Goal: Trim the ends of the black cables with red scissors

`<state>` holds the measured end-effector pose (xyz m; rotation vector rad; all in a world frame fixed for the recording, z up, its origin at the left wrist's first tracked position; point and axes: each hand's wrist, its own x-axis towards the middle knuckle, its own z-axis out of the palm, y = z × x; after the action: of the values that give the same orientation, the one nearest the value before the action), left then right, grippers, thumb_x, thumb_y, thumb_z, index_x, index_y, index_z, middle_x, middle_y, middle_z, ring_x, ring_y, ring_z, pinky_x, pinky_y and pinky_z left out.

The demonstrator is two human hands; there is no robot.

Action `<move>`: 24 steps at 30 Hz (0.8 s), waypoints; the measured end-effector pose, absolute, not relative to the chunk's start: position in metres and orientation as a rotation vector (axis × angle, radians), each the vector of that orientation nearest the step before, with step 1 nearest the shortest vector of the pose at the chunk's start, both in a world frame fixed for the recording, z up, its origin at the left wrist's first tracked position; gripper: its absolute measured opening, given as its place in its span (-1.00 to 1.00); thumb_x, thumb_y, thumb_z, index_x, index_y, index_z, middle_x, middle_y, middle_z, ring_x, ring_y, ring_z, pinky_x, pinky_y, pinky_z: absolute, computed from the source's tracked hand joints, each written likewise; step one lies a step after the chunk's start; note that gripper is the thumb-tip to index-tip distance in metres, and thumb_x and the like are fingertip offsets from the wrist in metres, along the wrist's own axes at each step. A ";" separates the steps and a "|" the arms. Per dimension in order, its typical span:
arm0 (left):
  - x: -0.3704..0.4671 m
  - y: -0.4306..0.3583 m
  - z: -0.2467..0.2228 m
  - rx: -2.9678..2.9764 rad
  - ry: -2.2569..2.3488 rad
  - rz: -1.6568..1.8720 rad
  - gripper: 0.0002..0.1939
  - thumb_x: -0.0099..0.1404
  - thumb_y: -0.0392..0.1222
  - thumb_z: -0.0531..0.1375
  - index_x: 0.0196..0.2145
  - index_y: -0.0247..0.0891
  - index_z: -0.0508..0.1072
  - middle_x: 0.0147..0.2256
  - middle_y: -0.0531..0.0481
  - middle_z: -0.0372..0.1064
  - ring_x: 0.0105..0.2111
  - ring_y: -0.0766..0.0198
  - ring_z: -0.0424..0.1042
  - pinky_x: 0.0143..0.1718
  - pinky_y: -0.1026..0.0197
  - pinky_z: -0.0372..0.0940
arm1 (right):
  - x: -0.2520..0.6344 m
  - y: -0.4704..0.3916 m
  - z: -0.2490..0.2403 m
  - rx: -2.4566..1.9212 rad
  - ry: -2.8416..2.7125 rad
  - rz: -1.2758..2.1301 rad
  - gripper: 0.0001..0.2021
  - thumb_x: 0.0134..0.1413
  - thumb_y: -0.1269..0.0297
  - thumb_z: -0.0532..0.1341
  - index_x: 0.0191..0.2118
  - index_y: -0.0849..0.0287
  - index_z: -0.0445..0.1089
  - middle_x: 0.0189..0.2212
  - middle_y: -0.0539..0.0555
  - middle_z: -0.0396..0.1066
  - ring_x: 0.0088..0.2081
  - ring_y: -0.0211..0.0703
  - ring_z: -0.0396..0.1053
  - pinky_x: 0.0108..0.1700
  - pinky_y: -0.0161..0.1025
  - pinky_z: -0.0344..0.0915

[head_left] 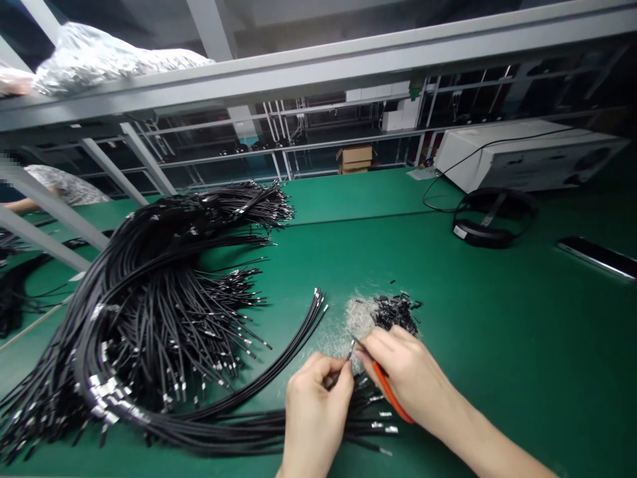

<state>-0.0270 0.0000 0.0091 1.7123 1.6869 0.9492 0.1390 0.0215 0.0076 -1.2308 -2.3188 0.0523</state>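
As left fingers (344, 382) pinch cable (351, 350), right fingers (382, 342) orange tool (393, 396), green tabletop (488, 318), racks (343, 139) behind

A white case (527, 162) stands at upper right, behind a black headset (482, 235), and a phone (597, 257) lies at the right edge. A plastic bag (109, 58) rests on a shelf (318, 72) at upper left, a cardboard box (357, 155) sits above centre, and a co-worker's sleeve (64, 182) shows far left.

We are reading no text: white labels (107, 397) on black cables (213, 428) toward the near edge of the table (502, 318) and a white sticker (460, 232) on the black headband-like device (485, 235) near the far edge are appearing illegible.
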 end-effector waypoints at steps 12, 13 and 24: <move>-0.024 0.009 0.018 1.359 1.685 0.836 -0.75 0.12 -0.08 0.21 -0.51 -0.34 0.52 -0.58 -0.01 0.41 -0.57 0.32 0.27 -0.53 0.31 0.13 | 0.132 0.007 0.000 -1.534 -2.437 -0.115 -0.64 -0.11 -0.02 0.36 -0.37 0.13 0.31 -0.42 0.02 0.31 -0.42 -0.07 0.33 -0.29 -0.13 0.17; -0.024 0.009 0.018 1.366 1.689 0.828 -0.75 0.12 -0.08 0.21 -0.51 -0.34 0.52 -0.58 -0.01 0.40 -0.57 0.33 0.26 -0.53 0.32 0.12 | 0.131 0.008 0.000 -1.540 -2.449 -0.117 -0.66 -0.09 0.01 0.36 -0.36 0.13 0.31 -0.41 0.02 0.31 -0.43 -0.08 0.34 -0.28 -0.13 0.17; -0.023 0.009 0.019 1.501 1.700 0.847 -0.76 0.15 -0.09 0.19 -0.52 -0.30 0.52 -0.55 0.01 0.39 -0.55 0.32 0.28 -0.49 0.31 0.14 | 0.132 0.014 0.005 -1.515 -2.568 -0.278 -0.78 0.02 0.16 0.33 -0.38 0.15 0.31 -0.46 0.02 0.35 -0.45 -0.11 0.34 -0.29 -0.14 0.11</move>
<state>-0.0232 0.0091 0.0194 1.5012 1.7005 0.8473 0.1318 0.0139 0.0055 -1.5152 -2.5683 -0.2784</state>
